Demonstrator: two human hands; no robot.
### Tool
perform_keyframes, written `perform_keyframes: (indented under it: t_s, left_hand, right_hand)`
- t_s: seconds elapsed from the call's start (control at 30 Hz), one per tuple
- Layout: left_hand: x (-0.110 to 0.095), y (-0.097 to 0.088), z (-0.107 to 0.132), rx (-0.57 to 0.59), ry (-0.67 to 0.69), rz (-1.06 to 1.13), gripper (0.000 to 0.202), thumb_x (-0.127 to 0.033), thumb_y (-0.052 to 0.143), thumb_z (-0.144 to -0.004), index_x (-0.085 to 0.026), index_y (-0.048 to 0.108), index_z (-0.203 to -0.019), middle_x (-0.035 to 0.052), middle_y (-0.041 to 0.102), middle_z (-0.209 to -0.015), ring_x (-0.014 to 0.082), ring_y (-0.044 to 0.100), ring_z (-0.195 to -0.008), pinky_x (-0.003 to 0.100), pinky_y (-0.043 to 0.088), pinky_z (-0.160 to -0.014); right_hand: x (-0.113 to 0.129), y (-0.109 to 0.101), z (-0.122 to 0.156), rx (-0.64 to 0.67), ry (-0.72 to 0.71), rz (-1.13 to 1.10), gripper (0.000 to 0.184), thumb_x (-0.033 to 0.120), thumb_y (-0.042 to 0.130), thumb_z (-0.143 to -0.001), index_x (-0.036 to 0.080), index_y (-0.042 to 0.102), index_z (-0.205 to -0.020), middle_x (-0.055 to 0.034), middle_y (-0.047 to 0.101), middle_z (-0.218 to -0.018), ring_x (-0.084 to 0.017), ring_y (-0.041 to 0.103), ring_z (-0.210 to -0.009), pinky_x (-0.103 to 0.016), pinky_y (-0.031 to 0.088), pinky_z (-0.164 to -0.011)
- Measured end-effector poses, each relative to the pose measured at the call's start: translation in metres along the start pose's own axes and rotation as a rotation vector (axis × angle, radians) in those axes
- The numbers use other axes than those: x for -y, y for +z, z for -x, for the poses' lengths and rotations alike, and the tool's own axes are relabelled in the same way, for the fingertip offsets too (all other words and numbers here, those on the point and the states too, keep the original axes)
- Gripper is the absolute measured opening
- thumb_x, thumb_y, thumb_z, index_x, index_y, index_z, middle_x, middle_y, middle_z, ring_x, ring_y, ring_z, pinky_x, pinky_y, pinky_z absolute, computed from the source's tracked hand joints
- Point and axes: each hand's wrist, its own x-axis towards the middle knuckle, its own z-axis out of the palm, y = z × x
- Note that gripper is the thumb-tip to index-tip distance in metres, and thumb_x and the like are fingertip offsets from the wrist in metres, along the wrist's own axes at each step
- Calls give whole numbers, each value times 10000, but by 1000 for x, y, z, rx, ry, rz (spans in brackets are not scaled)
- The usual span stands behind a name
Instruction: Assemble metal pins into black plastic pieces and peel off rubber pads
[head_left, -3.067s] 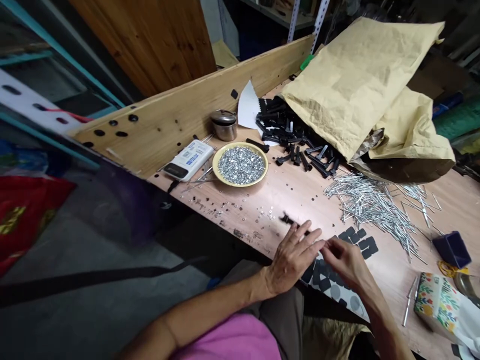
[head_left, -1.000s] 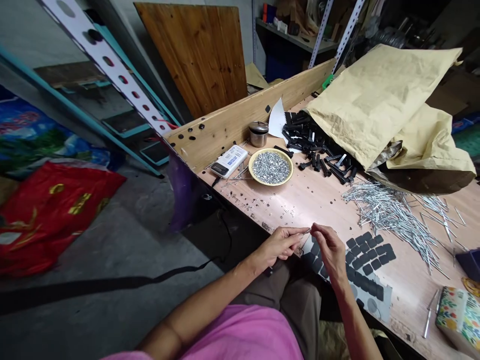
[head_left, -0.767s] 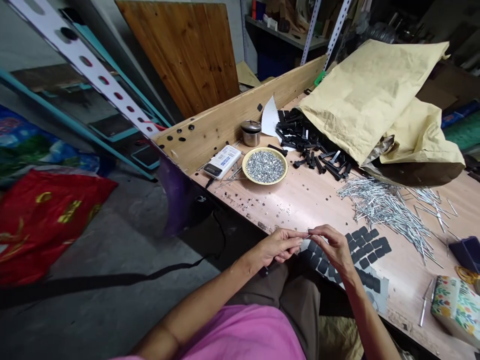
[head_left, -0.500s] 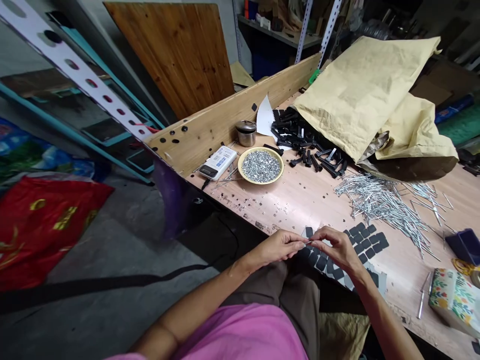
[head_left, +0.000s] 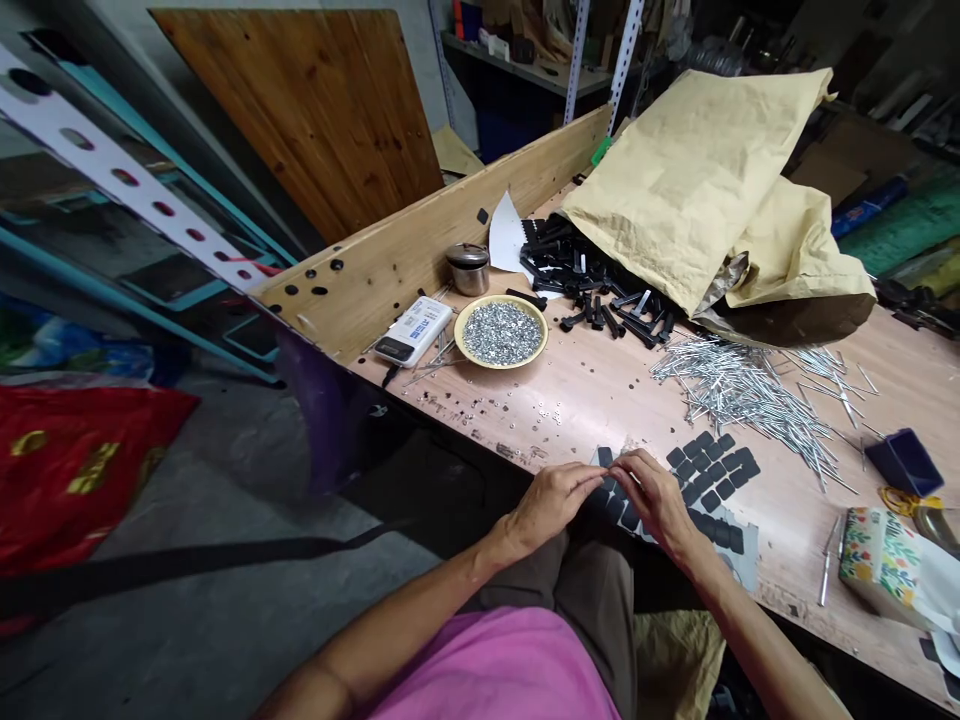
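My left hand point(head_left: 556, 502) and my right hand point(head_left: 651, 492) meet fingertip to fingertip above the near edge of the bench. Both are closed in a pinch; what lies between the fingertips is too small and too covered to make out. Under and beside my right hand lies a grey sheet point(head_left: 744, 566) with rows of dark rounded-square pads point(head_left: 711, 470). Beyond my hands stands a yellow bowl point(head_left: 459, 350) filled with small shiny metal pieces point(head_left: 501, 334). A heap of thin metal rods point(head_left: 739, 395) is spread to the right.
Black plastic parts point(head_left: 600, 290) lie heaped beside a large paper sack point(head_left: 694, 190). A white device point(head_left: 414, 332) and a lidded metal pot point(head_left: 469, 272) stand by the wooden side board point(head_left: 390, 265). At right are a dark blue bin point(head_left: 904, 465) and a floral box point(head_left: 877, 560).
The view has turned slightly, so the bench appears shifted left. My fingertips have drawn closer together, covering the thin piece that showed between them before.
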Motion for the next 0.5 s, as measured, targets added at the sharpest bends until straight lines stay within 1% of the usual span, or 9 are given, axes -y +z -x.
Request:
perform_keyframes:
  t_s: [0.03, 0.1, 0.2, 0.27, 0.33, 0.43, 0.5]
  left_hand:
    - [-1, 0, -2, -3, -38, 67, 256, -243, 495, -865, -154, 708, -977, 90, 729, -904, 176, 674, -800, 250, 518, -719]
    - [-4, 0, -6, 3, -127, 191, 273, -287, 512, -848, -141, 715, -958, 84, 729, -853, 167, 659, -724, 242, 510, -652]
    - [-10, 0, -12, 24, -219, 321, 321, -341, 522, -823, -131, 718, -965, 44, 685, -682, 128, 570, -559, 224, 456, -539]
    - [-14, 1, -14, 39, -242, 382, 348, -367, 522, -810, -126, 719, -966, 14, 622, -598, 101, 487, -496, 213, 407, -496]
    - [-17, 3, -16, 41, -251, 426, 374, -393, 530, -796, -116, 721, -960, -4, 564, -558, 83, 422, -475, 206, 368, -475]
    - [-20, 8, -18, 37, -261, 470, 417, -437, 545, -777, -101, 719, -953, -26, 489, -518, 73, 370, -466, 203, 337, -462]
    - [-22, 11, -18, 56, -283, 513, 449, -467, 536, -779, -101, 712, -969, -46, 436, -482, 69, 341, -441, 202, 322, -443]
  right_hand:
    - [0, 0, 1, -25, 17, -49, 238, 332, 437, -936, 212, 634, -875, -52, 628, -773, -156, 603, -705, -259, 493, -641]
    - [-1, 0, 2, -84, 78, -157, 197, 335, 496, -910, 222, 655, -878, -42, 642, -784, -153, 613, -713, -256, 496, -645]
    - [-1, 2, 4, -170, 204, -314, 186, 361, 550, -876, 234, 684, -870, -31, 644, -781, -147, 613, -688, -256, 498, -628]
    - [0, 5, 6, -221, 282, -400, 202, 377, 549, -872, 238, 695, -857, -23, 635, -765, -142, 607, -677, -259, 500, -632]
    - [2, 10, 8, -287, 340, -456, 226, 395, 542, -870, 236, 699, -841, -25, 628, -785, -140, 602, -693, -260, 500, -637]
    - [3, 18, 11, -391, 376, -490, 261, 436, 548, -853, 228, 697, -807, -33, 632, -830, -145, 598, -728, -260, 498, -633]
    - [3, 22, 12, -433, 390, -497, 271, 444, 543, -853, 225, 693, -798, -28, 646, -806, -142, 597, -704, -264, 498, -636]
